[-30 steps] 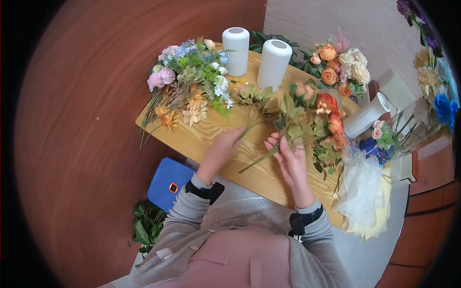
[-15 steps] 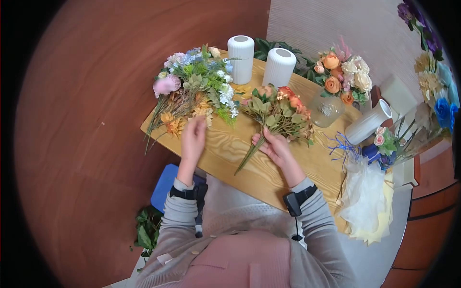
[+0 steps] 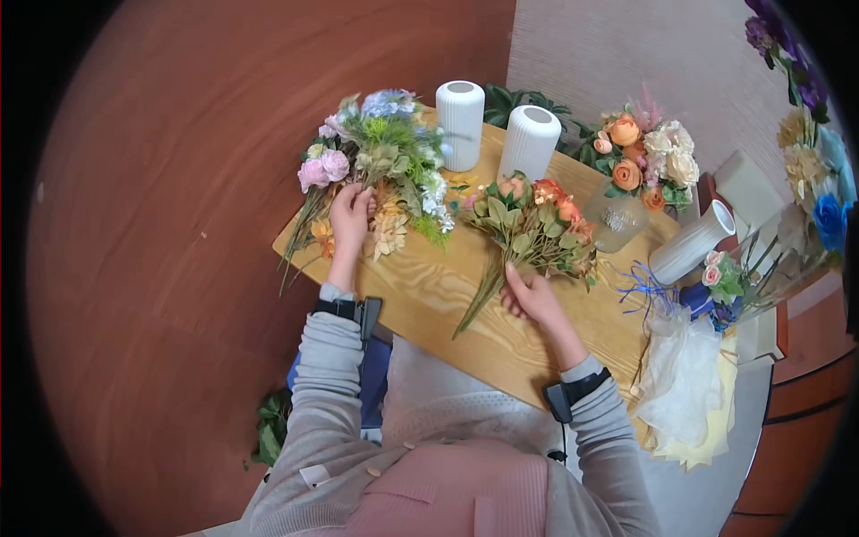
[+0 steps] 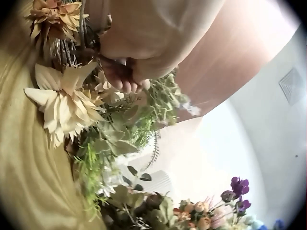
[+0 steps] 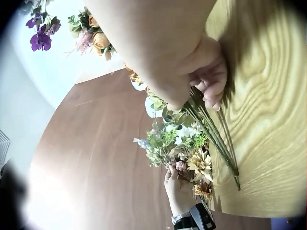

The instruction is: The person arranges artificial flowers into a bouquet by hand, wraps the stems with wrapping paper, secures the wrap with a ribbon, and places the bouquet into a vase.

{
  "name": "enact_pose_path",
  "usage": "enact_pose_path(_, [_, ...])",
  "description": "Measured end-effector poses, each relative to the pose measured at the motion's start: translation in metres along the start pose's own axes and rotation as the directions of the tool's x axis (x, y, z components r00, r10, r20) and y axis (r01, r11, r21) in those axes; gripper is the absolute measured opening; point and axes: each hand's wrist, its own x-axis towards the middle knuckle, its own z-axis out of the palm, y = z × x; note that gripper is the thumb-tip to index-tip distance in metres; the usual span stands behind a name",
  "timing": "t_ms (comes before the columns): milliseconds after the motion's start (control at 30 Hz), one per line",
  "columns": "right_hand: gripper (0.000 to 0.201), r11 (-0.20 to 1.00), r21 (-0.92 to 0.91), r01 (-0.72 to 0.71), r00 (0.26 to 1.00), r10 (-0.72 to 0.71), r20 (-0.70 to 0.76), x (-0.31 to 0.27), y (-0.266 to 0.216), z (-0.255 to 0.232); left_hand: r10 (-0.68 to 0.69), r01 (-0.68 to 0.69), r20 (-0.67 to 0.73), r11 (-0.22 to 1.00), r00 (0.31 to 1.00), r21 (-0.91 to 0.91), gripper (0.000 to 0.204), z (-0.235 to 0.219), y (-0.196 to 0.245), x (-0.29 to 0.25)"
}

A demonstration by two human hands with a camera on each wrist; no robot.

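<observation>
Nearest, grey knitted sleeves (image 3: 327,362) with black wrist straps; both hands over the pale wood-grain table (image 3: 416,291), set well apart. Right hand (image 3: 534,300): thumb and forefinger pinch the green stems of an orange-red artificial flower bunch with olive leaves (image 3: 528,224), close below its foliage; other fingers curl beside the stems; the bunch lies mid-table, blooms away from the person, cut ends angled back toward the near edge.

Left hand (image 3: 351,215): fingers curled in, thumb against them, pinching among the stems of a mixed artificial bunch in pink, blue, white, green and tan (image 3: 389,166) at the table's left; which stem, cannot tell; a cream, many-petalled flower (image 3: 388,233) sits just beside that hand.

Right side, near: sheer white fabric (image 3: 676,358) over pale yellow sheets (image 3: 718,421); thin blue ribbon strands (image 3: 642,291) beyond; white ribbed vase, tilted (image 3: 691,243), past those.

Far part: frosted glass vase (image 3: 617,224) with peach, orange and cream flowers (image 3: 649,157) above; two upright white ribbed vases (image 3: 530,145) near each other; dark green leaves behind them.
</observation>
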Motion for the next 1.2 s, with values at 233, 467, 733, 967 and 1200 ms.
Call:
enact_pose_path(233, [0.03, 0.903, -0.222, 0.369, 0.926, -0.378, 0.001, -0.04, -0.022, -0.009, -0.066, 0.125, 0.133, 0.851, 0.989, -0.509, 0.01, 0.018, 0.071, -0.061])
enact_pose_path(467, [0.02, 0.907, -0.135, 0.4, 0.913, -0.407, -0.03, -0.064, -0.037, -0.019, -0.099, 0.206, 0.208, 0.775, 0.973, -0.597, 0.012, 0.06, 0.103, -0.119])
enact_pose_path(733, [0.018, 0.889, 0.042, 0.455, 0.881, -0.444, -0.161, -0.08, -0.029, -0.03, -0.128, 0.322, 0.33, 0.698, 0.935, -0.64, 0.017, 0.093, 0.114, -0.165])
enact_pose_path(967, [0.017, 0.895, 0.136, 0.425, 0.897, -0.397, -0.196, -0.094, -0.029, -0.037, -0.17, 0.403, 0.402, 0.677, 0.9, -0.616, 0.017, 0.106, 0.13, -0.187])
enact_pose_path(1200, [0.02, 0.888, 0.109, 0.447, 0.881, -0.417, -0.223, -0.092, -0.02, -0.033, -0.103, 0.367, 0.421, 0.697, 0.901, -0.616, 0.016, 0.112, 0.141, -0.197])
